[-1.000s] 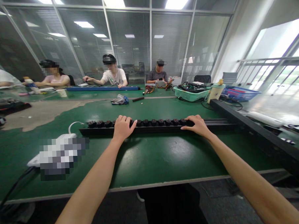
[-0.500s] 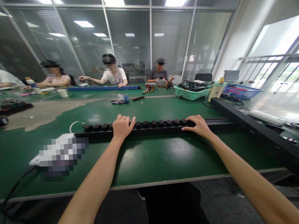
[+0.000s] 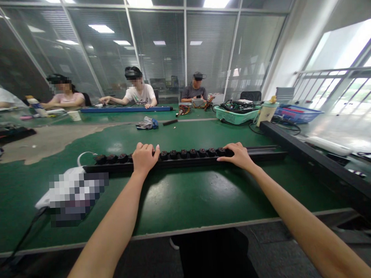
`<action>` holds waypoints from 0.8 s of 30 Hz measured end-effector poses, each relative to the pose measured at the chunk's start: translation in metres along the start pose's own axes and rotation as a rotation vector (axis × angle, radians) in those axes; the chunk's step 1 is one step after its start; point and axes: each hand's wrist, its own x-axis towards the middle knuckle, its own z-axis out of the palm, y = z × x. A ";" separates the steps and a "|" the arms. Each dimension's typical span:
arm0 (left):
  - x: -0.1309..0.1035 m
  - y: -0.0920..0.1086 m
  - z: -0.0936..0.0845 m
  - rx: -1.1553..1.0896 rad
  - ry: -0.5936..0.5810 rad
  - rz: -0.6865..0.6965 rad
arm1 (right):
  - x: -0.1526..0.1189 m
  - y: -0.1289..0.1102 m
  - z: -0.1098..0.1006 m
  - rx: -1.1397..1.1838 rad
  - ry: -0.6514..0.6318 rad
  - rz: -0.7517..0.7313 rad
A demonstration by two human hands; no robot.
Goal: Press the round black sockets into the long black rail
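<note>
A long black rail (image 3: 186,162) lies across the green table in front of me, with a row of round black socket-like pieces (image 3: 192,153) along its top. My left hand (image 3: 145,157) is wrapped over the rail left of its middle and hides some of the round pieces. At the right end of the row, my right hand (image 3: 237,155) grips the rail between thumb and fingers. To the right of that hand the top channel of the rail holds no round pieces. By the rail's left end lies a white box-like object (image 3: 66,181), partly blurred, with a white cable (image 3: 81,156) beside it.
A thick black beam (image 3: 315,162) runs along the right side. Farther back are a crumpled cloth (image 3: 147,123), a short black bar (image 3: 170,122), a green basket (image 3: 235,115), a cream bottle (image 3: 266,113) and a blue basket (image 3: 299,113). Several people sit across the table, near a long blue bar (image 3: 125,110).
Both hands and the rail have shifted a little to the left, away from the beam. The white cable end has also moved left. My grip looks the same.
</note>
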 end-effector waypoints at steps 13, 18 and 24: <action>0.000 0.014 -0.005 0.052 -0.037 -0.004 | -0.003 0.046 -0.022 0.139 0.311 0.140; 0.000 0.014 -0.002 0.040 -0.071 0.000 | -0.007 0.050 -0.015 0.111 0.217 0.179; -0.001 0.014 -0.004 0.036 -0.145 -0.018 | -0.010 0.056 -0.003 0.027 0.178 0.118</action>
